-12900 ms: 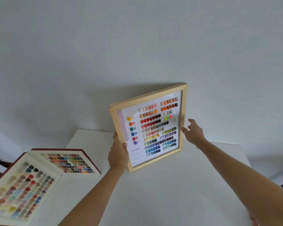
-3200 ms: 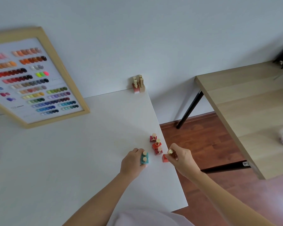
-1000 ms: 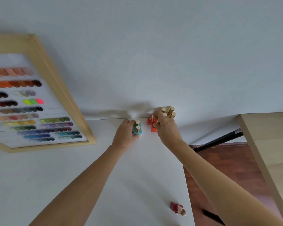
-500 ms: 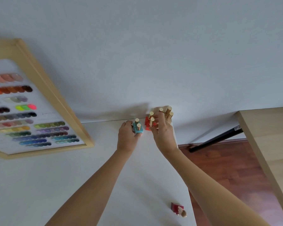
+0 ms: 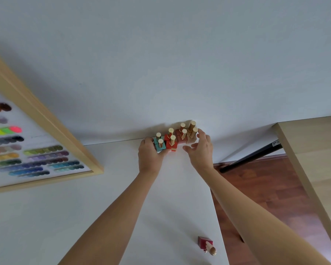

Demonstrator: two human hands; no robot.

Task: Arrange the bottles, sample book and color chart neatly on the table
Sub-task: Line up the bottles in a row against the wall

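Several small nail polish bottles with gold caps stand bunched at the back right corner of the white table (image 5: 103, 217), against the wall. My left hand (image 5: 149, 156) is wrapped around two teal bottles (image 5: 159, 146) at the left end of the bunch. Red bottles (image 5: 171, 144) touch them, then dark red bottles (image 5: 181, 138) and beige bottles (image 5: 191, 137). My right hand (image 5: 200, 150) has its fingers spread, its fingertips beside the beige bottles. One dark red bottle (image 5: 205, 242) lies tipped near the table's right edge. The framed color chart (image 5: 40, 150) leans on the wall at left. The sample book is out of view.
A wooden table (image 5: 313, 150) with a black leg (image 5: 250, 157) stands to the right across a gap of red-brown wood floor (image 5: 266, 197). The white wall (image 5: 161, 64) runs right behind the bottles.
My right hand has let go of the red bottles, which now stand in the bunch, and has opened beside the beige ones. My left hand has slid the teal bottles up against the red ones.
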